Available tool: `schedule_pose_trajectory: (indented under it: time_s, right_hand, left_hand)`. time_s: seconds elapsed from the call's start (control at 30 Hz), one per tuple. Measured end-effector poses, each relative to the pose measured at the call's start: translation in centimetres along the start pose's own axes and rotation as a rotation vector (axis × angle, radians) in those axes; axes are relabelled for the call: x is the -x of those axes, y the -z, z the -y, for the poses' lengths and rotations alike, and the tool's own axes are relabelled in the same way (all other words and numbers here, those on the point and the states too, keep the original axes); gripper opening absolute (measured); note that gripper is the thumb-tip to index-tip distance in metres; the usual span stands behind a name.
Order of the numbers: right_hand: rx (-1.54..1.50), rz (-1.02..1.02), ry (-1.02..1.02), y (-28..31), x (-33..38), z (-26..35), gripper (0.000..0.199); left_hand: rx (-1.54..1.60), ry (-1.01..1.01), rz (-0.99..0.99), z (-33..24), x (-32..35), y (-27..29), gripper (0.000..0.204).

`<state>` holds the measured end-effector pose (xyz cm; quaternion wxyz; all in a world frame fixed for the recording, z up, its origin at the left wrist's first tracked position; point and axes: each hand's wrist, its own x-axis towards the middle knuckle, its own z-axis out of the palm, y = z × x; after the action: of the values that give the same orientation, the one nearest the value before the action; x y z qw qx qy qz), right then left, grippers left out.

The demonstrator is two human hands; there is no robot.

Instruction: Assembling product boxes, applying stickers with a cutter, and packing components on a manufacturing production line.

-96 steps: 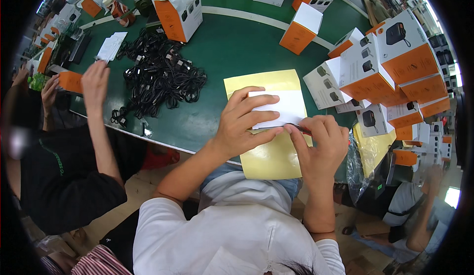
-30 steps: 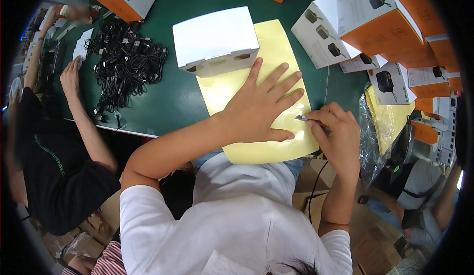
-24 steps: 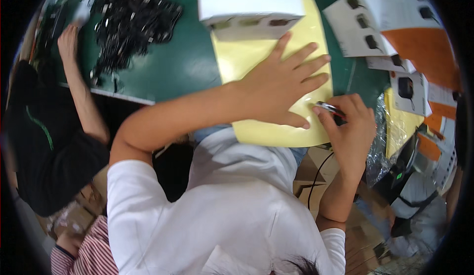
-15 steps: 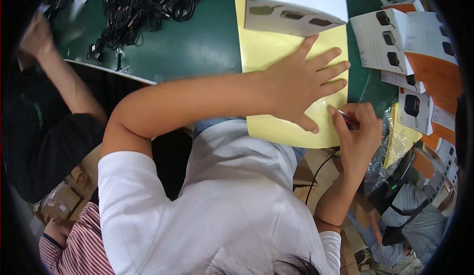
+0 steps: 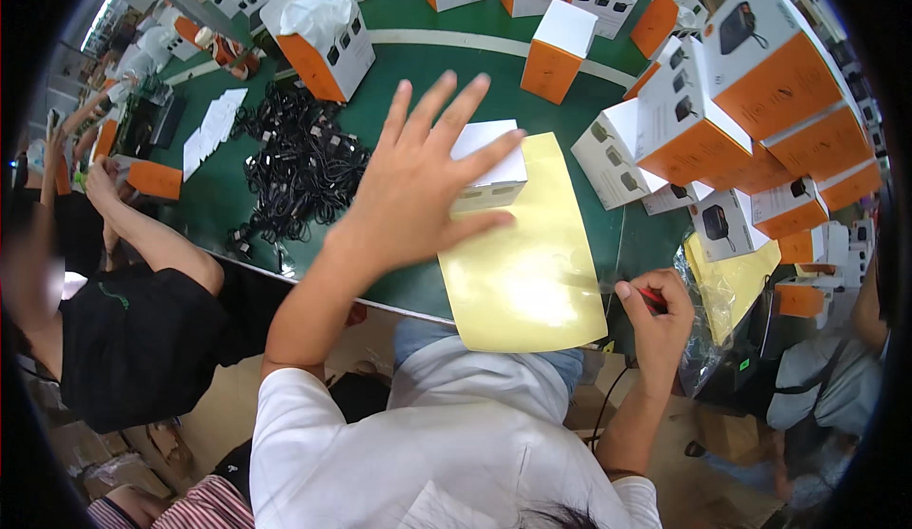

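A glossy yellow sheet lies at the near edge of the green table, its lower end reaching over that edge. My left hand hovers over the sheet's left side with fingers spread, holding nothing. It partly hides a small white box standing on the upper end of the sheet. Beside the sheet's right edge, my right hand is closed round a small red-and-black tool. Most of that tool is hidden by the fingers, so its exact kind is unclear.
A tangle of black cables lies left of my left hand. White-and-orange boxes are stacked at the right, with a plastic-wrapped yellow pack below them. More boxes stand along the back. A co-worker's arm is at the left.
My left hand has come up off the yellow sheet and moved left. My right hand keeps its grip on the small tool. The view has tilted up, showing more of the table.
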<state>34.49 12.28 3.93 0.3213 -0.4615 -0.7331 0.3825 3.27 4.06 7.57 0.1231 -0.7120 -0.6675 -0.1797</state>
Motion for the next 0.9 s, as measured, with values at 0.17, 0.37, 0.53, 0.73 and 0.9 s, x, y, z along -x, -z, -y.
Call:
schedule_pose_trajectory:
  time_s: [0.17, 0.37, 0.53, 0.73, 0.9]
  right_hand:
    - [-0.088, -0.016, 0.096, -1.4, -0.3, 0.3, 0.017]
    - [-0.252, -0.019, 0.107, -3.1, -0.8, 2.6, 0.020]
    - [-0.253, 0.030, 0.099, -3.7, -1.1, 3.7, 0.022]
    - [-0.117, 0.028, 0.107, -3.8, -1.2, 3.7, 0.023]
    - [0.035, -0.022, 0.198, -3.6, -1.1, 4.0, 0.026]
  left_hand:
    - [0.533, 0.179, -0.004, 2.6, 1.8, -3.4, 0.056]
    - [2.073, 0.815, -0.268, -2.2, 3.9, -6.0, 0.054]
    - [2.329, 0.883, -0.144, -4.1, 4.4, -7.4, 0.048]
    - [2.308, 1.003, -0.174, -5.0, 4.6, -8.5, 0.046]
    - [2.374, 1.020, -0.123, -5.2, 5.3, -8.7, 0.045]
